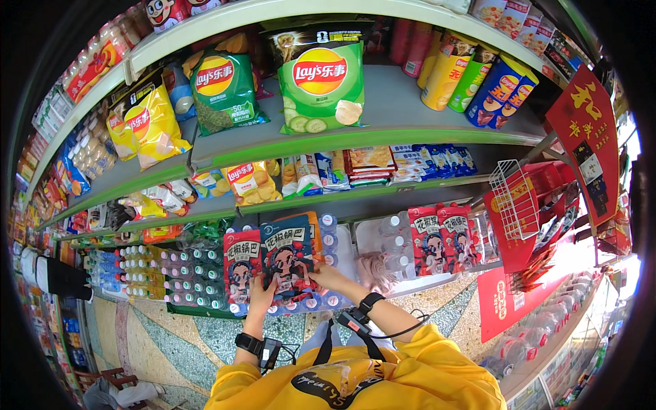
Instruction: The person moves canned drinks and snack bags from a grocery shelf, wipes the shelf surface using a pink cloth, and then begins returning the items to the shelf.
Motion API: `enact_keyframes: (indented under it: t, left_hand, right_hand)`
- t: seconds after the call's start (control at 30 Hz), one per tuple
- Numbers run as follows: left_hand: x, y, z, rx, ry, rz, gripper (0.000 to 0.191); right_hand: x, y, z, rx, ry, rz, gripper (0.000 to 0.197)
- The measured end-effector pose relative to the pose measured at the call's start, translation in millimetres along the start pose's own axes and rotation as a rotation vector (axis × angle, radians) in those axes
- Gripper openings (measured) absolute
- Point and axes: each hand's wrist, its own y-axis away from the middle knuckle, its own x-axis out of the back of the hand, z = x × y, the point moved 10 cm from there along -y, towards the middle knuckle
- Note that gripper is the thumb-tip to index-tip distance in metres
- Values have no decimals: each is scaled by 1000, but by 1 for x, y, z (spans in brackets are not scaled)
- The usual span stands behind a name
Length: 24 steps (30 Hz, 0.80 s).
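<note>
A dark blue snack pouch [287, 250] with a cartoon figure stands tilted before me, above shrink-wrapped bottles. My right hand [326, 277] grips its lower right edge. To its left is a red pouch [242, 256] of similar design. My left hand [262, 296] lies across the lower border between the two pouches, its fingers over the red one and its thumb at the blue one. Whether it grips either is unclear. Behind the blue pouch shows part of an orange pouch [314, 230]. Two more red pouches [427, 241] stand further right, against clear bottles.
Packed drink bottles [192, 277] stand low on the left. Above are a green-edged shelf [389, 134] with chip bags [323, 84] and canisters [448, 72]. A wire basket [514, 200] juts out on the right near red hanging boards [584, 148]. Another person's legs [123, 394] show lower left.
</note>
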Motion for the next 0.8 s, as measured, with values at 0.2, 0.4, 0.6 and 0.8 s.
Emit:
enact_keyframes:
  t: [0.2, 0.4, 0.6, 0.8]
  left_hand:
    - [3, 3, -2, 76, -2, -21, 47]
    - [-9, -6, -26, 52, 38, -1, 49]
    - [-17, -12, -44, 74, 155, -28, 49]
    - [-8, 2, 46, -62, -77, 8, 52]
  right_hand:
    - [-1, 4, -13, 55, 19, 52, 31]
    - [0, -4, 5, 13, 71, 21, 31]
    - [4, 4, -2, 24, 36, -29, 33]
    - [37, 21, -8, 0, -3, 26, 31]
